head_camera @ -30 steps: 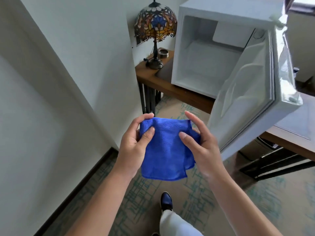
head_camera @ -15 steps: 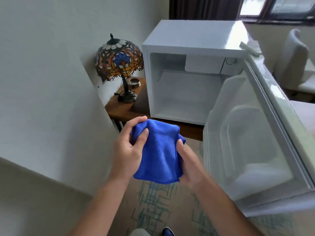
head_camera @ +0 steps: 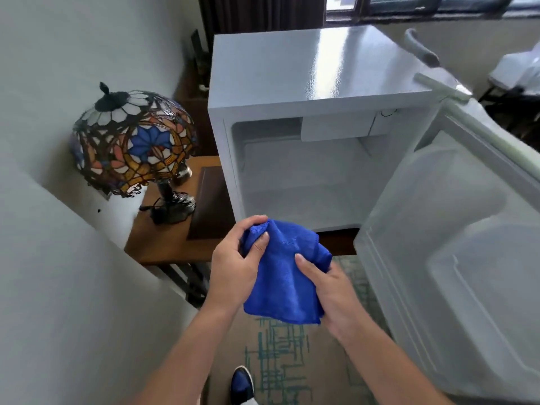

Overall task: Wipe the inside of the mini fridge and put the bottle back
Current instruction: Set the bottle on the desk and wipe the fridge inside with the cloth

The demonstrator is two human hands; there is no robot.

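A white mini fridge stands on a wooden table, its door swung wide open to the right. The inside looks bare and white. In front of the fridge opening I hold a folded blue cloth with both hands. My left hand pinches its upper left corner between thumb and fingers. My right hand grips its right edge from below. No bottle is in view.
A stained-glass table lamp stands on the wooden table left of the fridge. A white wall corner juts out at the left. Patterned carpet and my blue shoe lie below. A window and dark curtain are behind the fridge.
The view has moved closer to the fridge and looks more down on it. Both hands have bunched the cloth tighter, my right hand shifting under its edge.
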